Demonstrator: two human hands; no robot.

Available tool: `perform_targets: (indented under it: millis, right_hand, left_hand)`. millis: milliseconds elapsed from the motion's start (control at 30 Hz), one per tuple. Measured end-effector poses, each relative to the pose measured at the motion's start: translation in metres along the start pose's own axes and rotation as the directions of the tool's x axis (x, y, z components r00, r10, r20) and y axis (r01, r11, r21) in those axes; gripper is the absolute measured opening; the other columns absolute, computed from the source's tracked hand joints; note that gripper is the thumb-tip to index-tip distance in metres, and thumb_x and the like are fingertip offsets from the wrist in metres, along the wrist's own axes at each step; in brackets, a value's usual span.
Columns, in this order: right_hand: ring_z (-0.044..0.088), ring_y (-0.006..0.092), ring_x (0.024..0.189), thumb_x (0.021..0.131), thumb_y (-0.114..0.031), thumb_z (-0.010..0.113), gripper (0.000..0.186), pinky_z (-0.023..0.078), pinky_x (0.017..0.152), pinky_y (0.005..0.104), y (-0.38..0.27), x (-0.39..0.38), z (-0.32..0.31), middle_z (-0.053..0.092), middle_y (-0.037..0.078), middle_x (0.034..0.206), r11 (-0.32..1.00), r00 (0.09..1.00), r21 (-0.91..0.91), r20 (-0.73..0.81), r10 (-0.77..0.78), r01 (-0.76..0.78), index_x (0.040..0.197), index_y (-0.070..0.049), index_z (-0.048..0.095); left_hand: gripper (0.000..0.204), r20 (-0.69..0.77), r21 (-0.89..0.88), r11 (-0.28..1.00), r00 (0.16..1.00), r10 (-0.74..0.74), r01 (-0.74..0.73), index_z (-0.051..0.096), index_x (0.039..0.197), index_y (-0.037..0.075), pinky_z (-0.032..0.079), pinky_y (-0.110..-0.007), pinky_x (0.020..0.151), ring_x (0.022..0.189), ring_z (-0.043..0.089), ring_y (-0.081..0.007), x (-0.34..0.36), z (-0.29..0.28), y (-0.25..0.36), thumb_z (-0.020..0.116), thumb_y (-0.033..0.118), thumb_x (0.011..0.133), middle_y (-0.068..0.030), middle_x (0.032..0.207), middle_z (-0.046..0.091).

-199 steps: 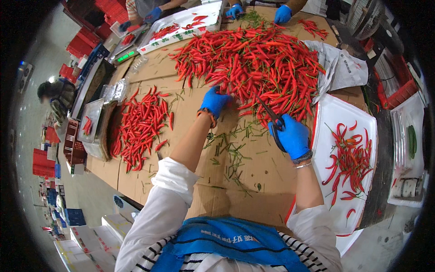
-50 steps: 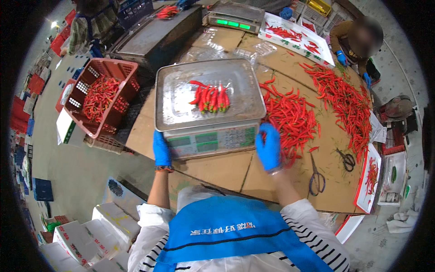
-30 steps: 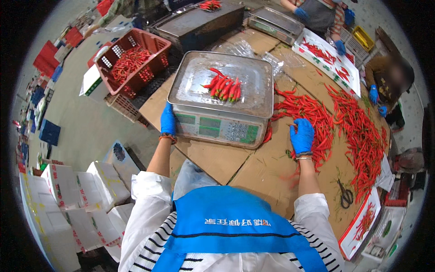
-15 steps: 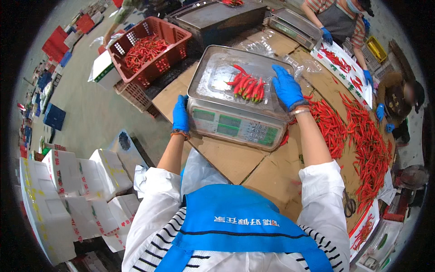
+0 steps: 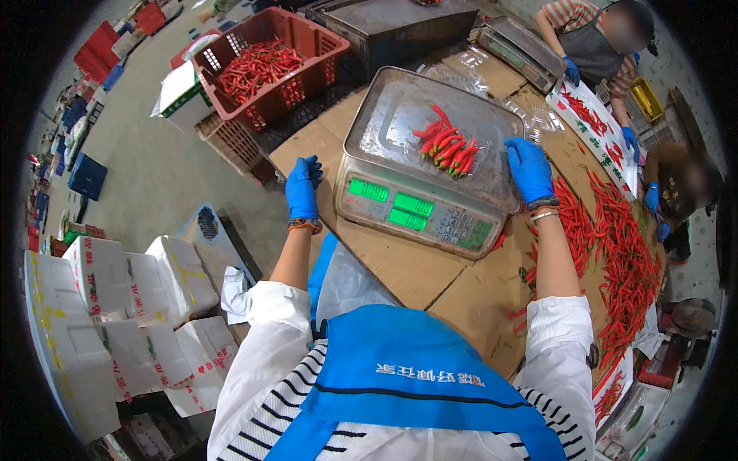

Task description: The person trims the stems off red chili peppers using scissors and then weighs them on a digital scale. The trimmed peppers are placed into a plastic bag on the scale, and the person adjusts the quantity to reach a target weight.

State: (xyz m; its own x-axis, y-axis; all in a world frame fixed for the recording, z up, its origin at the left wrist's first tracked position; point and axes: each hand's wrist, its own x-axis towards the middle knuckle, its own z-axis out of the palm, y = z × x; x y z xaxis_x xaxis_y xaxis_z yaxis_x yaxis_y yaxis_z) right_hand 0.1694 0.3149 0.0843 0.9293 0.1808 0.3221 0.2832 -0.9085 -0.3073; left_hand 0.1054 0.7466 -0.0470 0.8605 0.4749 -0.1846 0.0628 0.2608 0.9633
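Observation:
A silver weighing scale with lit green displays sits angled on the cardboard-covered table. On its metal pan lies a small bunch of red chilies with green tips, on what looks like clear plastic. My left hand, in a blue glove, is just left of the scale and apart from it, fingers loosely bent and holding nothing. My right hand, also gloved, touches the pan's right edge, fingers curled at the rim. A large heap of loose chilies lies to the right.
A red basket of chilies stands behind left, near a dark metal bench. A second scale, clear packaging and a white tray are at the back. Two co-workers work at the right. White foam boxes fill the lower left.
My left hand has let go of the scale and moved aside. My right hand went from the chili pile onto the pan's right side, then down along its edge. The displays have lit up.

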Motion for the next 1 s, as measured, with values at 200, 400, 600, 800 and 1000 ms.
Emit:
perform_targets:
  millis: [200,400,600,800,1000]
  right_hand:
    - [0.06,0.0358,0.097,0.09,-0.028,0.05,0.031,0.047,0.084,0.044,-0.043,0.024,0.005,0.063,0.018,0.106,0.979,0.999,0.197,-0.037,-0.039,0.045,0.111,-0.008,0.062]
    - [0.061,0.0357,0.094,0.085,-0.03,0.053,0.031,0.048,0.083,0.0443,-0.04,0.075,0.032,0.064,0.018,0.102,0.999,0.952,-0.007,0.302,-0.046,0.05,0.106,-0.009,0.064]
    - [0.064,0.0339,0.089,0.081,-0.027,0.058,0.03,0.05,0.08,0.0418,-0.035,0.051,0.011,0.066,0.018,0.094,0.973,0.906,0.104,0.395,0.151,-0.207,0.103,-0.008,0.064]
    - [0.065,0.0316,0.086,0.084,-0.033,0.06,0.036,0.051,0.077,0.038,-0.062,0.001,-0.027,0.068,0.016,0.093,0.688,0.683,0.357,0.675,0.277,-0.632,0.107,-0.005,0.061]
    - [0.065,0.0315,0.088,0.083,-0.04,0.063,0.041,0.051,0.075,0.0392,-0.036,0.003,-0.009,0.067,0.016,0.097,0.881,0.937,0.336,0.225,0.267,-0.332,0.105,-0.006,0.062]
  left_hand:
    - [0.049,-0.041,-0.002,0.999,0.999,0.035,-0.035,0.063,0.111,-0.002,0.049,-0.037,0.081,0.085,0.062,-0.0226,0.007,0.001,-0.013,0.044,0.04,0.097,-0.0133,0.104,0.065]
    - [0.043,-0.103,0.087,0.978,0.974,0.2,-0.192,0.063,0.115,0.005,0.045,-0.034,0.08,0.096,0.059,-0.0196,0.002,0.001,0.003,0.047,0.039,0.095,-0.0093,0.11,0.064]
    - [0.023,0.227,0.394,0.651,0.756,0.615,-0.648,0.064,0.108,0.005,0.044,-0.034,0.087,0.099,0.057,-0.0261,-0.078,0.064,0.094,0.06,0.015,0.088,-0.0125,0.102,0.061]
    - [0.059,0.713,0.556,0.198,0.586,0.384,-0.807,0.055,0.123,0.006,0.044,-0.041,0.089,0.103,0.055,-0.033,-0.093,0.137,0.113,0.072,0.037,0.076,-0.0166,0.114,0.058]
    - [0.058,0.752,0.585,0.295,0.642,0.15,-0.755,0.05,0.128,0.01,0.048,-0.043,0.085,0.099,0.059,-0.0358,-0.052,0.16,0.116,0.07,0.029,0.076,-0.0162,0.112,0.061]
